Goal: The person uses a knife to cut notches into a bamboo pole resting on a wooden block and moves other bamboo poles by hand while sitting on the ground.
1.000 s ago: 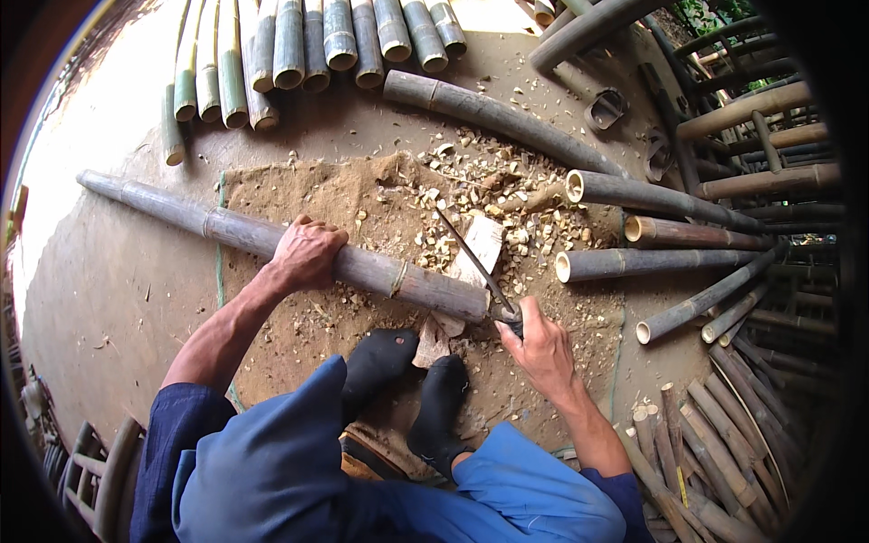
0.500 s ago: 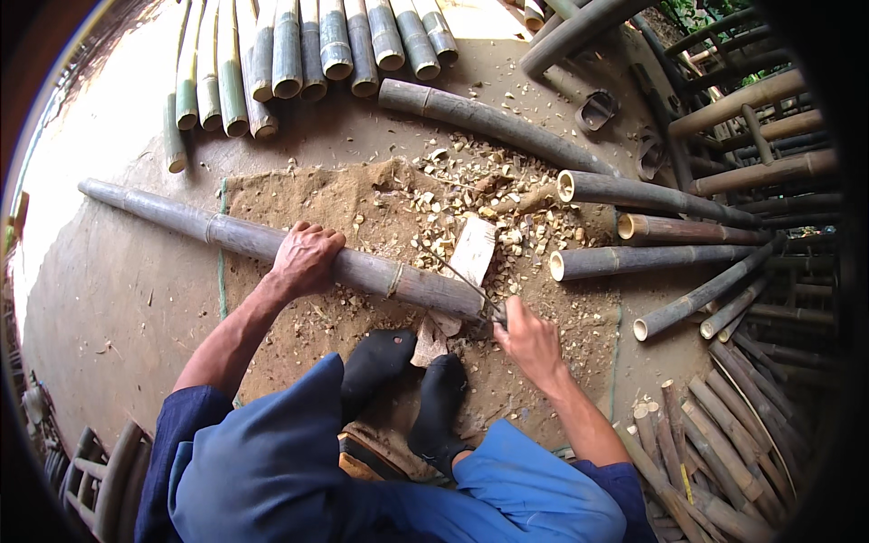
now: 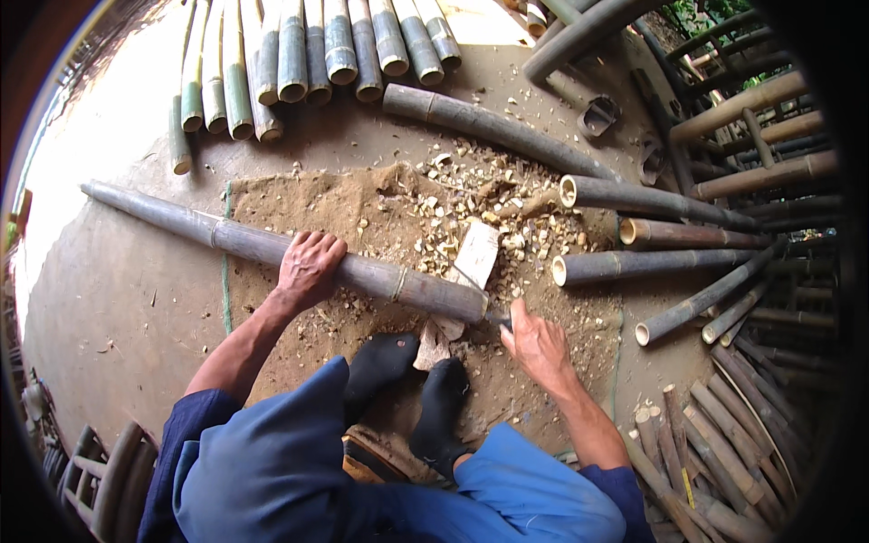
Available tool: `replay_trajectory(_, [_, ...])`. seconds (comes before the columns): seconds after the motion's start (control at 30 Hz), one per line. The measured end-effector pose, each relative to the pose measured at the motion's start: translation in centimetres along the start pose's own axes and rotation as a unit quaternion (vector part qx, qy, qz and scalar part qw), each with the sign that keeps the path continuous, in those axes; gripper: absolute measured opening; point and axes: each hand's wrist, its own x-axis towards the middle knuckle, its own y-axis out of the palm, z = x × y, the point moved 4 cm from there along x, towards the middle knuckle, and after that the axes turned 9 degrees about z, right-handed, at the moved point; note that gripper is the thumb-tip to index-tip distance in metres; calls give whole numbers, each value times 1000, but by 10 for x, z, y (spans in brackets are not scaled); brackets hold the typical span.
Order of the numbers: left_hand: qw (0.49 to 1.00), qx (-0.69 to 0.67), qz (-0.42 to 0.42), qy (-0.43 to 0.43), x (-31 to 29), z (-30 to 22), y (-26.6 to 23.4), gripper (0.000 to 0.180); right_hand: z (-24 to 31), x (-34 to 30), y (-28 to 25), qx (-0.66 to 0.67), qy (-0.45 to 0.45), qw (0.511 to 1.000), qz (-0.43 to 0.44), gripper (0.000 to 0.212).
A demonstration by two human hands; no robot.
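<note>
A long grey bamboo pole [image 3: 258,244] slants from the far left down to the middle, over a pale wooden block [image 3: 433,347] near my feet. My left hand [image 3: 310,268] is wrapped over the pole from above, pressing on it. At the pole's near right end, my right hand [image 3: 536,342] is closed on the dark handle of a thin-bladed tool [image 3: 497,317]. Its narrow blade lies across the pole's end, partly hidden; I cannot tell if it is a saw or a knife. A pale flat piece of wood [image 3: 480,252] lies just beyond.
Bamboo chips [image 3: 525,213] litter a brown mat [image 3: 308,204]. Cut bamboo poles [image 3: 342,54] lie in a row at the far side; more poles [image 3: 652,262] reach in from the right. Bamboo frames [image 3: 742,113] stand far right. Shorter lengths [image 3: 724,434] are piled near right.
My right hand has drawn the tool slightly right and toward me, so less blade shows beyond the pole. My left hand keeps its place on the pole.
</note>
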Motion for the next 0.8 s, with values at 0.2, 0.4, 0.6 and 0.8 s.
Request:
replay_trajectory(0.2, [1000, 0, 0, -5, 0, -2, -6, 33, 19, -9, -11, 21, -43, 997, -64, 30])
replay_trajectory(0.4, [1000, 8, -18, -5, -10, -1, 2, 31, -7, -16, -6, 8, -3, 1000, 5, 29])
replay_trajectory(0.6, [999, 0, -50, -6, 2, -8, 0, 29, -17, -25, 26, 52, 9, 998, -30, 27])
replay_trajectory(0.8, [980, -41, 189, -44, 24, -1, -14, 47, 15, -19, -26, 67, 13, 998, -2, 32])
